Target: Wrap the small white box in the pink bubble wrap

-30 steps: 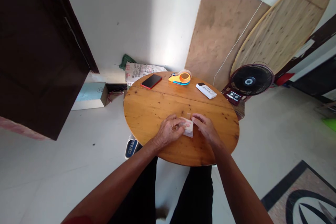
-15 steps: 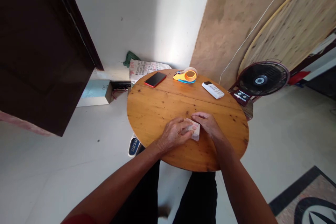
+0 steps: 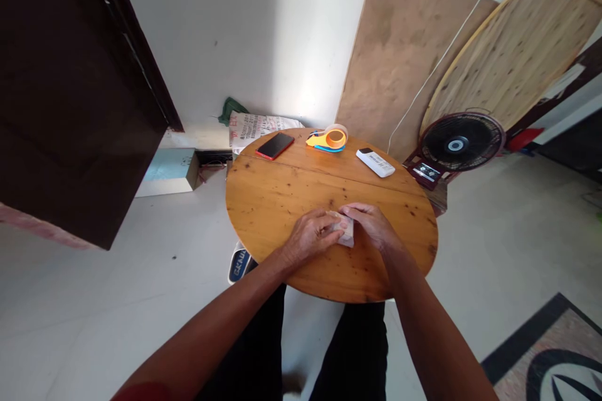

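Observation:
On the near part of the round wooden table (image 3: 263, 200) sits a small pale box (image 3: 347, 235) with faint pinkish print. My left hand (image 3: 311, 235) grips it from the left, thumb along its near side and fingers over its top. At its far right corner, my right hand (image 3: 369, 222) has thumb and fingers pinched together against the edge; its fingertips are partly hidden. Farther back lies an orange and blue tape dispenser (image 3: 324, 140) with a roll of clear tape.
A red-edged phone (image 3: 275, 146) and a white device like a remote control (image 3: 375, 162) lie near the table's far edge. Beyond the right rim stands a dark fan (image 3: 458, 143). A printed sack (image 3: 258, 126) rests behind the table, against the wall.
The view has shifted slightly. My right fingers have come closer onto the box's far corner, while my left hand keeps its grip.

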`<state>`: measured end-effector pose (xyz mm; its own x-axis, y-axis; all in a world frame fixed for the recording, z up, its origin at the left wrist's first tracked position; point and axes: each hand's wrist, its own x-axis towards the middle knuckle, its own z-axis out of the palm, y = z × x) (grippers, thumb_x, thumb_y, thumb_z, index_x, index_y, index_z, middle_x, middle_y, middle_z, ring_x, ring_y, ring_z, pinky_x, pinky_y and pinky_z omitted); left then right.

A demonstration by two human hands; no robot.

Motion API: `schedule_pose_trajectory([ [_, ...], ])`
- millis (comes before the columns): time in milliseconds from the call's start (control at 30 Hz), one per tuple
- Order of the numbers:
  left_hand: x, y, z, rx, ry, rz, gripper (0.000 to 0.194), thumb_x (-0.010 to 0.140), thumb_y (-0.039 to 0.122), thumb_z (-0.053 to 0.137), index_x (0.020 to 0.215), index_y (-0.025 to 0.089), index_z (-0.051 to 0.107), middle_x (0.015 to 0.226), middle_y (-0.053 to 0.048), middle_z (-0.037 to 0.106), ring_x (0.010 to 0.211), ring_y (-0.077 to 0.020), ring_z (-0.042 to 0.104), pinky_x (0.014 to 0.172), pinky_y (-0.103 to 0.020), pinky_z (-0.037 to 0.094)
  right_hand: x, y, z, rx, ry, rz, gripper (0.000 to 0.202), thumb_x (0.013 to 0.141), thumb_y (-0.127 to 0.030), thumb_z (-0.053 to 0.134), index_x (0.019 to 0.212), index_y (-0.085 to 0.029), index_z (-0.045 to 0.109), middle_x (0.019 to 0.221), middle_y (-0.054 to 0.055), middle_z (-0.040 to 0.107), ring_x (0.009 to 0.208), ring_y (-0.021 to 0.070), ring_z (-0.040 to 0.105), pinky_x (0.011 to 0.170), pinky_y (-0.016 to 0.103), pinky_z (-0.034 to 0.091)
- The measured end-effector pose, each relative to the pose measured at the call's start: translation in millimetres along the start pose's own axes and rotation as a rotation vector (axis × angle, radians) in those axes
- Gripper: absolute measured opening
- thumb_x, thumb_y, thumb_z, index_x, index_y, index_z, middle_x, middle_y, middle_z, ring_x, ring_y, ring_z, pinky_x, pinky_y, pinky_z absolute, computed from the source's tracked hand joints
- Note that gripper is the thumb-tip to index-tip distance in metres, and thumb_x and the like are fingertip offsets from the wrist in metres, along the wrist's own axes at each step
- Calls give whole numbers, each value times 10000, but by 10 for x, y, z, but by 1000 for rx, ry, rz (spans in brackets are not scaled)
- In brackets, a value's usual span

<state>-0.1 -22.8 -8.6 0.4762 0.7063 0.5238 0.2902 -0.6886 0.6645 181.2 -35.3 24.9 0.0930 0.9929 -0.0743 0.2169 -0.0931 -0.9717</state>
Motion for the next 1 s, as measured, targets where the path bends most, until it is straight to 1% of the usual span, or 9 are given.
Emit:
schedule_pose_trajectory([
  [133,0,-6,-5,-4,-14,-8,228,816,311,636,1013,228,716,823,-31,636,750,-132,582,726,-238,476,-76,-64,8,-141,2,-55,273,721,-426,629,751,-174,728,743,24,709,722,190,613,710,300,455],
  [233,-2,-8,-5,2,-12,-11,228,813,317,638,1005,222,719,816,-29,633,741,-129,580,716,-233,475,-111,-53,23,-254,0,-129,276,765,-406,578,740,-176,728,749,26,713,738,199,626,724,302,465],
  [400,-4,6,-15,0,-8,-12,225,815,318,633,998,218,717,808,-25,636,746,-129,583,731,-233,479,-149,15,56,-332,109,-243,256,784,-387,565,771,-192,729,841,43,732,826,223,656,784,328,490],
  [500,-7,16,-24,2,-6,-28,226,808,316,639,991,210,718,793,-26,630,722,-127,576,710,-234,481,-195,20,66,-402,111,-285,248,809,-367,552,823,-206,740,862,51,741,839,229,669,799,347,501],
  [667,-11,22,-30,-30,3,-30,219,802,300,651,985,197,714,826,-36,643,750,-130,589,722,-234,489,-280,7,59,-555,108,-391,267,866,-346,525,973,-226,738,986,57,743,909,230,680,861,365,498],
  [767,-9,20,-31,-32,-5,-28,224,807,297,646,993,191,710,821,-37,639,759,-131,591,728,-237,491,-307,18,61,-659,127,-472,270,888,-322,505,981,-224,739,966,60,748,880,226,690,839,360,500],
  [867,-7,20,-31,-36,-9,-38,224,806,301,645,992,192,706,816,-30,641,751,-128,587,728,-236,492,-329,43,72,-763,184,-545,262,893,-300,501,967,-227,741,932,57,753,874,236,690,851,384,484],
  [933,-7,21,-30,-43,-11,-46,226,807,306,643,995,197,705,828,-28,648,753,-126,589,730,-232,493,-346,59,81,-800,219,-592,254,895,-297,504,962,-227,738,939,58,751,894,238,685,875,395,470],
  [1000,-8,25,-29,-52,-6,-49,231,806,305,644,999,194,705,848,-32,654,765,-127,595,737,-231,495,-365,68,87,-814,226,-622,249,899,-294,501,973,-230,730,965,57,747,915,229,678,889,389,464],
])
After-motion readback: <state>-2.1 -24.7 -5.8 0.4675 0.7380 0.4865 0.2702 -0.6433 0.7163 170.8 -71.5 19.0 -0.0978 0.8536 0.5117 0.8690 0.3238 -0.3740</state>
